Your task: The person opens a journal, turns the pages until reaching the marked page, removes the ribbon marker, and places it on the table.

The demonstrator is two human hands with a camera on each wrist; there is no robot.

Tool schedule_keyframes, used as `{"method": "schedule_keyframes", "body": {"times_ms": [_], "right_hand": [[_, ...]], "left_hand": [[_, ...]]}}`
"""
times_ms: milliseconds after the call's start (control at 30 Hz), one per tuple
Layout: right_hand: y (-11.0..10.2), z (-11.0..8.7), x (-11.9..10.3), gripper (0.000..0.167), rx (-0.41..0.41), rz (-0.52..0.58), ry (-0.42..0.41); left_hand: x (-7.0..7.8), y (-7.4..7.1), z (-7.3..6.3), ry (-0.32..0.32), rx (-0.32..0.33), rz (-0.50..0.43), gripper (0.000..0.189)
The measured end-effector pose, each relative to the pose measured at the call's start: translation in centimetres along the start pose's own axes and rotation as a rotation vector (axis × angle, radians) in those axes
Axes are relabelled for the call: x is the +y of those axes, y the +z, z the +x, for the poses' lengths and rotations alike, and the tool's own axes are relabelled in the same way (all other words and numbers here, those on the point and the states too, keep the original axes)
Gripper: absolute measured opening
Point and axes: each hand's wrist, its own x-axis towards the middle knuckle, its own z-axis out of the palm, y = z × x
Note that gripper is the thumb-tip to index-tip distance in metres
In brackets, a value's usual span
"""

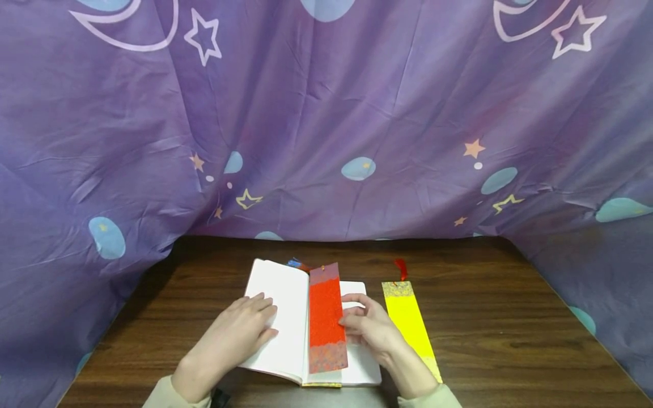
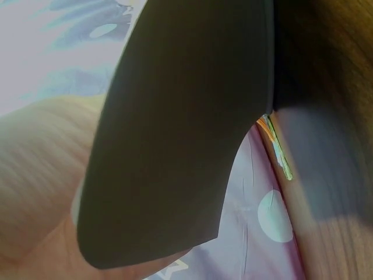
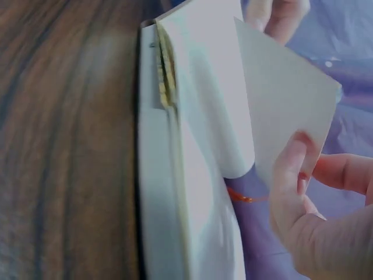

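Note:
An open notebook (image 1: 285,317) with blank white pages lies at the front middle of the table. My left hand (image 1: 240,326) rests on its left page, fingers relaxed and thumb on the paper. A red bookmark (image 1: 325,314) with speckled ends stands over the right page beside the fold. By its right edge, my right hand (image 1: 369,326) pinches it between thumb and fingers. The right wrist view shows the bookmark's pale back (image 3: 285,93) and an orange cord (image 3: 242,196). In the left wrist view a dark panel (image 2: 175,134) covers much of the left hand.
A yellow bookmark (image 1: 410,323) with a red tassel (image 1: 401,269) lies right of the notebook, partly behind the right forearm. A blue tassel (image 1: 297,264) pokes out past the notebook's far edge. Yellow speckled edging (image 3: 165,70) shows between the pages. A purple curtain (image 1: 326,113) hangs behind the table.

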Motion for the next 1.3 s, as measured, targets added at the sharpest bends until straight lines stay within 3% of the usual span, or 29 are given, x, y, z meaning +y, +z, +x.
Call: {"method": "schedule_keyframes", "body": {"times_ms": [300, 700, 1067, 1300], "right_hand": [[-1.1, -0.5, -2.0, 0.047, -0.127, 0.223, 0.040], [-3.1, -1.7, -4.5, 0.036, -0.151, 0.352, -0.032], [-6.2, -2.3, -6.3, 0.029, -0.075, 0.330, -0.096], [-9.6, -2.8, -6.7, 0.029, -0.108, 0.313, -0.157]], "left_hand": [[0.0, 0.1, 0.0, 0.008, 0.013, 0.018, 0.036], [-0.2, 0.1, -0.1, 0.013, 0.016, 0.019, 0.035], [-0.2, 0.1, 0.1, 0.006, 0.000, 0.000, 0.031], [-0.3, 0.0, 0.1, 0.000, -0.003, -0.020, 0.028]]}}
